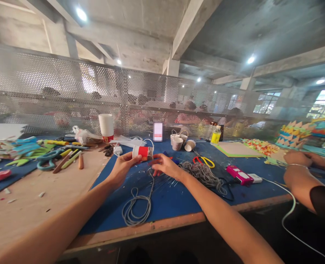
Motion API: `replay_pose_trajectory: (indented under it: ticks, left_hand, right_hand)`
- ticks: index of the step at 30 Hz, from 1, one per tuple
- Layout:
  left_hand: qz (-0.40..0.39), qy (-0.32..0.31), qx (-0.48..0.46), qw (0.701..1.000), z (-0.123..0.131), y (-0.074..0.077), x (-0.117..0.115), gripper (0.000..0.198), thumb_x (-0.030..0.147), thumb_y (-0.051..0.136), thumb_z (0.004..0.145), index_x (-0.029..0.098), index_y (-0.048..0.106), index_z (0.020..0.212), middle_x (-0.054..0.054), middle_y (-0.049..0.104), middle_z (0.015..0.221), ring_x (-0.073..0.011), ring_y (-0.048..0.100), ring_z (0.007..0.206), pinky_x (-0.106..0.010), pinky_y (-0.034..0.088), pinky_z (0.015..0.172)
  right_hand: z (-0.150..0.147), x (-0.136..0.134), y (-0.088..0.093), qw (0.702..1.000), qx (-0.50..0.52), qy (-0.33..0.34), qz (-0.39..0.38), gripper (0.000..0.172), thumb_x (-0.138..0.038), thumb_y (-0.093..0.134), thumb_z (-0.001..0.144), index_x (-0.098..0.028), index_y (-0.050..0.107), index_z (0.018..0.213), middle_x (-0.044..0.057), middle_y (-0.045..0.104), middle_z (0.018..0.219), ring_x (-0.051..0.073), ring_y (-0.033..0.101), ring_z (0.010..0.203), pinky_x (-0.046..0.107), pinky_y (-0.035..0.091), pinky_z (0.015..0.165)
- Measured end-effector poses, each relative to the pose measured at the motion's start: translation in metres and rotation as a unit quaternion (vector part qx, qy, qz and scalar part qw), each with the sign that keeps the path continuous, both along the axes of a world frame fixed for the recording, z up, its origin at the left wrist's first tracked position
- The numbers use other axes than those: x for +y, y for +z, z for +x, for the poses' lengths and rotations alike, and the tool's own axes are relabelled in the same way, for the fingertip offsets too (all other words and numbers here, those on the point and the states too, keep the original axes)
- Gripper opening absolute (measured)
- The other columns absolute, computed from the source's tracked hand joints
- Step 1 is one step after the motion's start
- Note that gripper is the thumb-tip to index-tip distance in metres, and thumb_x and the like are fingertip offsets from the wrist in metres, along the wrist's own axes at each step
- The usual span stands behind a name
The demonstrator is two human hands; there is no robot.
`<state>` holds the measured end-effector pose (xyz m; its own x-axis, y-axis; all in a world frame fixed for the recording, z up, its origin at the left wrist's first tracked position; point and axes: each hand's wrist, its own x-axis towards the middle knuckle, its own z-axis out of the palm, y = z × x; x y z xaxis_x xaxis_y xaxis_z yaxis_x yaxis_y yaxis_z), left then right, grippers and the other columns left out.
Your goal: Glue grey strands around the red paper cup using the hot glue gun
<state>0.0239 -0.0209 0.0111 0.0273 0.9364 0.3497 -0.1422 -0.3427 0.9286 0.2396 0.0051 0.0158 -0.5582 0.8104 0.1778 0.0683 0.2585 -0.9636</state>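
The left hand (124,165) clasped a red cup (143,151), seemingly covered only at one end, while whether the right hand (167,167) pinched the gray cord (140,197) was unclear.

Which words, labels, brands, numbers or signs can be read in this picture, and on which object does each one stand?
No text can be read.
Red-and-white cup: any print is too blurred.
Pink box: pale marks, too blurred.
Yellow label on a bottle: too small.
Cup stack: red part below, too small.
Upright panel: pixelated, unreadable.
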Motion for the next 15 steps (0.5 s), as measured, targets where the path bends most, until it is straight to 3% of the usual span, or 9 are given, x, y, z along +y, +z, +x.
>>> replay_pose_trajectory:
  ticks: [3,6,11,15]
  left_hand:
    - [0.003,0.008,-0.003,1.000,-0.0001,-0.0007,0.0003,0.030,0.041,0.081,0.077,0.020,0.080,0.098,-0.006,0.078,0.092,-0.0216,0.065,0.084,-0.032,0.048,0.084]
    - [0.004,0.015,0.003,1.000,0.0001,-0.0016,0.0006,0.028,0.042,0.082,0.075,0.020,0.081,0.093,-0.005,0.078,0.089,-0.0203,0.064,0.080,-0.031,0.048,0.080]
    - [0.009,0.024,0.044,0.999,0.0025,0.0013,-0.0032,0.029,0.044,0.080,0.077,0.020,0.081,0.093,-0.005,0.078,0.087,-0.0216,0.065,0.081,-0.030,0.047,0.077]
    - [-0.012,0.016,0.064,0.998,0.0047,0.0051,-0.0084,0.034,0.047,0.081,0.074,0.020,0.080,0.093,-0.006,0.079,0.087,-0.0233,0.066,0.078,-0.031,0.047,0.072]
  right_hand:
    - [-0.0033,-0.0041,-0.0015,0.997,0.041,0.032,-0.054,0.045,-0.030,0.072,0.083,-0.020,0.047,0.119,0.005,0.074,0.100,0.012,0.068,0.062,0.024,0.052,0.058]
    - [-0.0033,-0.0006,-0.0046,0.999,0.042,-0.012,-0.033,0.039,-0.031,0.075,0.082,-0.019,0.052,0.110,0.000,0.073,0.079,0.011,0.065,0.057,0.023,0.053,0.057]
    - [-0.0016,0.0012,-0.0054,0.983,0.006,-0.114,0.141,0.014,-0.031,0.069,0.086,-0.020,0.062,0.090,-0.003,0.066,0.068,0.012,0.062,0.057,0.023,0.051,0.058]
    - [0.0021,-0.0031,-0.0007,0.945,-0.042,-0.185,0.268,0.015,-0.037,0.064,0.091,-0.022,0.066,0.090,-0.003,0.067,0.070,0.014,0.064,0.064,0.023,0.049,0.063]
